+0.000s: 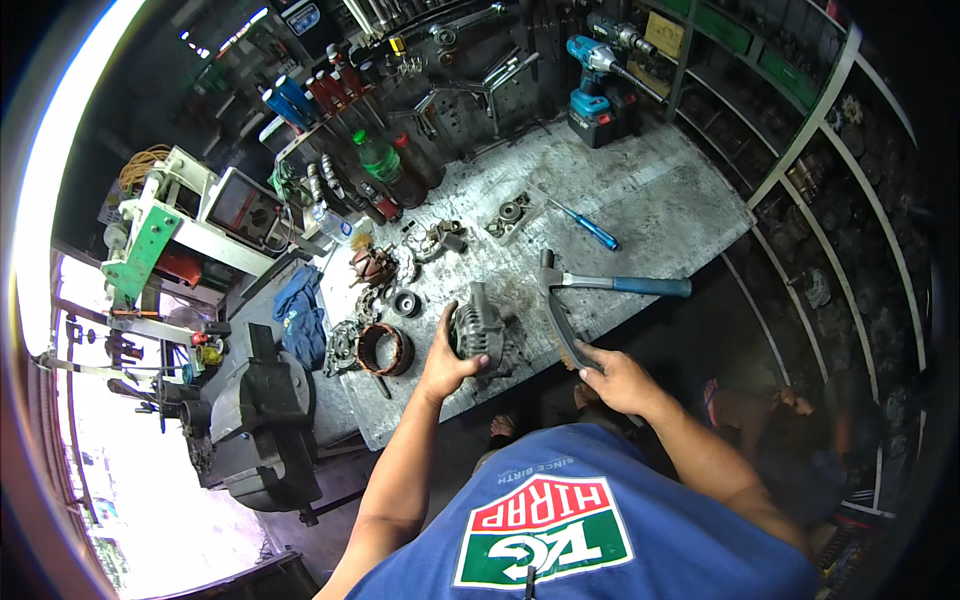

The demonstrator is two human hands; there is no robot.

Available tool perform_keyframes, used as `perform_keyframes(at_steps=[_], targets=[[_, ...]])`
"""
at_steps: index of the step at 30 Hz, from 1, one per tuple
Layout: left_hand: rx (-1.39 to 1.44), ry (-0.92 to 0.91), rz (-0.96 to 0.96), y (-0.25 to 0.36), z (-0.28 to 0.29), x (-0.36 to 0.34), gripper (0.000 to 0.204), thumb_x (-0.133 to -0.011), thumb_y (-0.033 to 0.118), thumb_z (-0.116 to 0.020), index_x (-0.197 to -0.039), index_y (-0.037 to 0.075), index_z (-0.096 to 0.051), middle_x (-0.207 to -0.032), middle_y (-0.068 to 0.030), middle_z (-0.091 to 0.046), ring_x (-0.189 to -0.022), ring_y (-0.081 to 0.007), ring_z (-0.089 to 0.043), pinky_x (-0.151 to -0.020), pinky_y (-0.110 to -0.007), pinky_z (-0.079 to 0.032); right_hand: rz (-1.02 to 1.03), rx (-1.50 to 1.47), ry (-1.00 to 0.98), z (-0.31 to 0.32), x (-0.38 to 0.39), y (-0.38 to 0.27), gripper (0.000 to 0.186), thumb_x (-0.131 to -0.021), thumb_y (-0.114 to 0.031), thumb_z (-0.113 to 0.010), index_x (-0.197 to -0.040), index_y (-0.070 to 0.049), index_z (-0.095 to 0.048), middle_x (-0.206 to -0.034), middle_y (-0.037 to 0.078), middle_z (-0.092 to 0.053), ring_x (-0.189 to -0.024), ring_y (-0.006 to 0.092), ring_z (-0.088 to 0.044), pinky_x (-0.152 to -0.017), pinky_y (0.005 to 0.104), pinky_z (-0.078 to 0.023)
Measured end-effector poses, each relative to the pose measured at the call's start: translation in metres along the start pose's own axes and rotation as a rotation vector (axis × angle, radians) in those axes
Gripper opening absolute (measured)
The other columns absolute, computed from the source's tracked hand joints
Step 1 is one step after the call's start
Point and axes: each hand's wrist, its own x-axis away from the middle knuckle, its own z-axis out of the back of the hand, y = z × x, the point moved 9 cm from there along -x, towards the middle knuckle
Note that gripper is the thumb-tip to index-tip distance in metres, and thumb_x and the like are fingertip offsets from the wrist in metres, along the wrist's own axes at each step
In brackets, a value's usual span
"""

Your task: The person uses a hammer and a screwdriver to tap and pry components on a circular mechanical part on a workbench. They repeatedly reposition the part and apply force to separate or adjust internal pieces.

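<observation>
My left hand (450,360) grips a grey metal alternator housing (478,325) at the metal workbench's front. My right hand (615,378) is closed on a long dark-handled brush (560,325), bristles near its lower end. Just above that brush lies a hammer (645,286) with a blue handle. Left of the housing are a copper-wound stator ring (384,350), a dark pulley (406,304), a rotor (372,263) and several small metal parts (435,237). A clear tray of small parts (508,214) and a blue screwdriver (598,231) lie behind.
The workbench (690,180) carries bottles (378,160) and a cordless drill (590,100). A large vise (250,410), blue cloth (300,315) and machine (145,250) stand left. Shelving (820,200) lines the right. Another person's bare foot (712,400) shows below it, dimly.
</observation>
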Motion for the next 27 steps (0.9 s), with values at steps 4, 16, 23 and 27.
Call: perform_keyframes(at_steps=[4,16,23,27], targets=[[0.188,-0.131,-0.002,-0.006,0.009,0.007,0.142,-0.064,0.039,-0.094,-0.181,0.002,-0.024,-0.17,-0.0223,-0.051,-0.16,-0.0352,-0.049,-0.136,-0.045,-0.033,0.076,-0.014,-0.076,-0.03,-0.007,-0.024,0.06,-0.11,-0.026,-0.069,-0.166,-0.007,-0.059,-0.137,0.032,-0.076,-0.13,0.0474,-0.074,-0.112,0.0499,-0.058],[-0.409,-0.218,0.138,0.02,-0.007,-0.032,0.127,-0.068,0.031,-0.096,-0.174,-0.005,-0.037,-0.146,-0.0294,-0.074,-0.137,-0.0352,-0.073,-0.12,-0.04,-0.055,0.049,0.119,-0.221,-0.05,-0.011,-0.027,0.061,-0.112,-0.024,-0.066,-0.168,-0.003,-0.055,-0.142,0.031,-0.075,-0.133,0.0466,-0.073,-0.115,0.0479,-0.056],[-0.703,-0.152,-0.026,0.041,-0.005,-0.051,0.097,-0.074,0.032,-0.098,-0.156,-0.004,-0.061,-0.14,-0.0278,-0.077,-0.133,-0.036,-0.074,-0.116,-0.042,-0.058,0.007,0.042,-0.035,-0.024,-0.006,-0.007,0.062,-0.11,-0.027,-0.068,-0.166,-0.003,-0.057,-0.143,0.032,-0.074,-0.135,0.0466,-0.072,-0.117,0.0509,-0.056],[-0.635,-0.103,0.015,0.05,-0.014,-0.049,0.083,-0.077,0.034,-0.099,-0.146,-0.002,-0.07,-0.133,-0.0248,-0.08,-0.126,-0.0361,-0.077,-0.112,-0.044,-0.059,0.019,0.02,-0.023,-0.02,-0.004,-0.004,0.062,-0.111,-0.025,-0.068,-0.167,-0.003,-0.056,-0.145,0.033,-0.072,-0.136,0.0469,-0.071,-0.119,0.0484,-0.054]])
